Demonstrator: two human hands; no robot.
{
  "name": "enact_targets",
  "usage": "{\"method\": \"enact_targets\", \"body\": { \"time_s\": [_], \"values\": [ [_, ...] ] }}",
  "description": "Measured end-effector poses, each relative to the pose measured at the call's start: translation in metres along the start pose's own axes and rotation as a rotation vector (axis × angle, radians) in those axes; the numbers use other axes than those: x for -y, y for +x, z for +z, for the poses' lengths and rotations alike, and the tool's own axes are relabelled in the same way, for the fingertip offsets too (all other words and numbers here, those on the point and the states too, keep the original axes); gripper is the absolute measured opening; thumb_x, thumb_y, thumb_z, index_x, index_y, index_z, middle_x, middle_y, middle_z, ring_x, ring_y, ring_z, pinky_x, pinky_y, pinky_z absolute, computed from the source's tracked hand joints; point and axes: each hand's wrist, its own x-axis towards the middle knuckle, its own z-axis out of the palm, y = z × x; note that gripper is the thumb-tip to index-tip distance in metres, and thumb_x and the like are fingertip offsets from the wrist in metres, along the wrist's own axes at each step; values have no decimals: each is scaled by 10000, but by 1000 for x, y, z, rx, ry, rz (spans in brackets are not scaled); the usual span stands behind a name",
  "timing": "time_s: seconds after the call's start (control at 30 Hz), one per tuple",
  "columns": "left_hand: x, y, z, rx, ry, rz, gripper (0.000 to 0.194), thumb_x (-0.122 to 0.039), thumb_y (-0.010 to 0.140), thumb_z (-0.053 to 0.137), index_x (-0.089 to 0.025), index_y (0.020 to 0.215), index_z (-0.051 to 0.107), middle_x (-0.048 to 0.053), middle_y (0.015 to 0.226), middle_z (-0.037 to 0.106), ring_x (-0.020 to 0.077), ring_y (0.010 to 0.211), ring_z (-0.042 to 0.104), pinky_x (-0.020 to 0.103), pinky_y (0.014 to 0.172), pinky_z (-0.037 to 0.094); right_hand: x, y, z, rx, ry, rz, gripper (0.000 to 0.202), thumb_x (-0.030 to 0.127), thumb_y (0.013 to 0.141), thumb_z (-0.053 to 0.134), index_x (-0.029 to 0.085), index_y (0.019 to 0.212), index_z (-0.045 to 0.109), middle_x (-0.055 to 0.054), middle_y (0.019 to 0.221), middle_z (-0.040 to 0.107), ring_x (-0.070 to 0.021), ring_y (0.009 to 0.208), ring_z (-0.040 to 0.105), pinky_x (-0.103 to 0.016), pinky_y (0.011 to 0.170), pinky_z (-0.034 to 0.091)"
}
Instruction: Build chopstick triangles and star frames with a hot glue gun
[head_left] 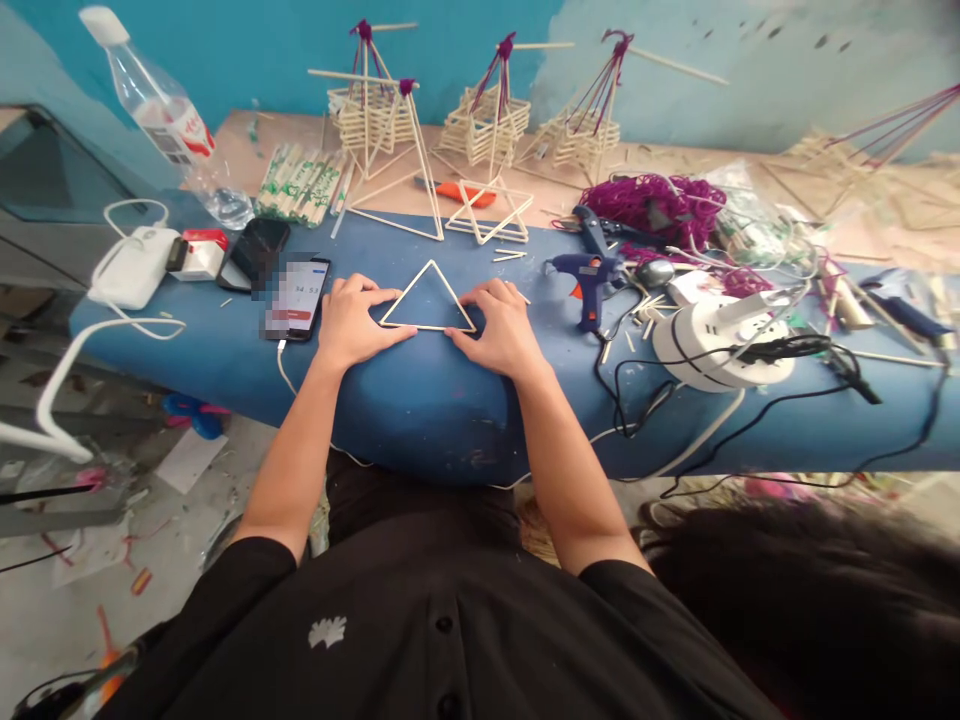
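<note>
A flat triangle of thin wooden sticks (431,328) lies on the blue tabletop, its peak pointing away from me. My left hand (352,318) grips its left corner between thumb and fingers. At the opposite corner, my right hand (501,322) pinches the frame the same way. Just beyond stands a joined stick frame (491,215) made of crossed triangles. A phone (306,298) with a lit screen lies beside my left hand. To the right of my right hand is a blue glue gun (589,280) with an orange trigger, near short stick offcuts.
Stick lanterns with purple cord (491,125) line the back. Wrapped chopsticks (300,185) and a bottle (176,125) stand left. Purple yarn (652,210), a white power strip (697,350) and tangled black cables crowd the right. Another person's dark hair (817,610) shows at lower right.
</note>
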Motion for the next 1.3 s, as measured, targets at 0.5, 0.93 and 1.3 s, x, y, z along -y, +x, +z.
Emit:
{"method": "enact_targets", "body": {
  "time_s": [0.5,0.93,1.3],
  "values": [
    [14,17,6,-6,-589,-140,161,-321,798,832,-257,920,915,56,1026,888,291,1059,832,433,1033,634,9,-5,-3,-18,-9,-8,448,413,892,758,220,1290,687,-127,1197,759,-393,1209,627,-612,1136,461],
    [5,18,0,-43,-684,-222,149,-322,655,894,-232,773,887,62,826,856,277,876,814,396,855,651,42,-10,0,-237,49,-23,377,495,1014,616,228,1208,799,-152,1141,764,-342,1123,693,-544,1087,536],
    [1,12,-9,-122,-677,-179,153,-352,722,892,-230,814,888,54,886,868,279,956,823,416,981,641,102,41,28,-115,558,291,309,324,1042,553,203,902,801,16,649,626,-174,668,590,-346,761,480]
  ]
}}
